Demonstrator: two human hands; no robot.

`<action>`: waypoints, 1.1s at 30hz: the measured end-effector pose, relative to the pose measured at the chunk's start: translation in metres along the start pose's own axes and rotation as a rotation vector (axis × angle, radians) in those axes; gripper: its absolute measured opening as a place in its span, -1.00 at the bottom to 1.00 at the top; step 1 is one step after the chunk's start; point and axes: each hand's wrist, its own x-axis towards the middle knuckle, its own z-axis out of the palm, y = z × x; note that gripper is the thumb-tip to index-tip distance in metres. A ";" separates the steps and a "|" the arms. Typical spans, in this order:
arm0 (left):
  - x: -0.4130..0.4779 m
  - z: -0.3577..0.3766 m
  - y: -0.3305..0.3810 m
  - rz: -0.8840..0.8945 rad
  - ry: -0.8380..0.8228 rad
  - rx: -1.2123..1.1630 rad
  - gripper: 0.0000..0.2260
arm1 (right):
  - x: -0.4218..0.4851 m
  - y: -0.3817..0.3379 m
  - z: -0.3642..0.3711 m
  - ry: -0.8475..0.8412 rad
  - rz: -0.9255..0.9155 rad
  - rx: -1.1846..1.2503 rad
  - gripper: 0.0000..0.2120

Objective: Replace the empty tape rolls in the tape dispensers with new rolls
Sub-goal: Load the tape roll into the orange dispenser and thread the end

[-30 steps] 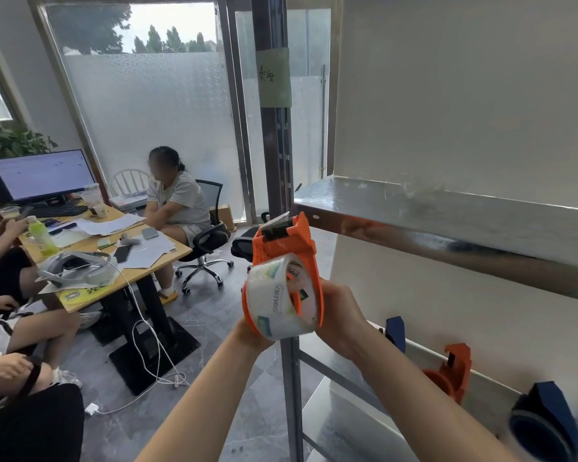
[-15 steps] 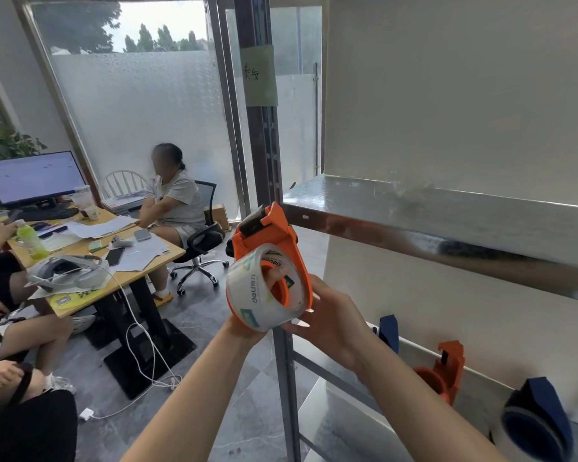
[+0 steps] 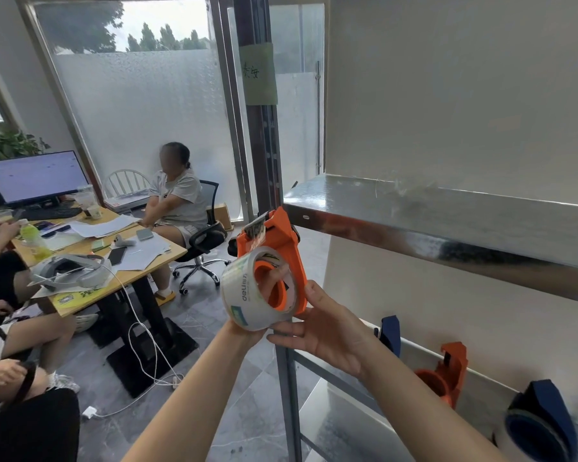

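The orange tape dispenser (image 3: 282, 248) is held up in mid-air just left of the front corner of the upper metal shelf (image 3: 447, 225), its cutter end pointing up and a strip of clear tape lying over it. A roll of clear tape (image 3: 247, 296) with green and white print sits on the dispenser's orange hub, tilted toward the camera. The left hand (image 3: 247, 331) is under the roll, mostly hidden behind it; a fingertip shows through the hub's opening, so its grip is clamped on the dispenser and roll from below and inside. The right hand (image 3: 327, 331) is on the right side, thumb tip against the dispenser's orange side plate, fingers stretched flat beneath the roll and touching its lower edge; its grip is spread apart, not wrapped around anything.

On the lower shelf (image 3: 347, 425), leaning at the back wall, stand a second orange dispenser (image 3: 447, 373) with a bare hub, a dark blue dispenser (image 3: 541, 421) at the far right, and part of another blue one (image 3: 389, 331) behind the right wrist.

To the left, a wooden worktop (image 3: 154, 261) carries papers, a phone, a headset (image 3: 69, 271), a green bottle (image 3: 34, 240) and a monitor (image 3: 34, 176). A person sits on an office chair (image 3: 204, 238) beside it, and other people's arms and legs show at the left edge
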 end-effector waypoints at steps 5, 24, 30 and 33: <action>0.005 -0.002 0.008 -0.060 -0.196 0.222 -0.76 | 0.005 0.006 0.001 0.086 -0.106 0.012 -0.62; 0.025 -0.054 0.031 -0.052 -0.381 0.205 -0.24 | 0.010 0.009 -0.025 0.356 -0.201 -0.134 -0.81; 0.023 -0.055 0.023 -0.012 -0.345 0.342 -0.47 | 0.011 0.014 -0.037 0.424 -0.190 -0.206 -0.71; 0.019 -0.062 0.015 -0.037 -0.334 0.376 -0.62 | 0.007 0.020 -0.044 0.451 -0.180 -0.247 -0.74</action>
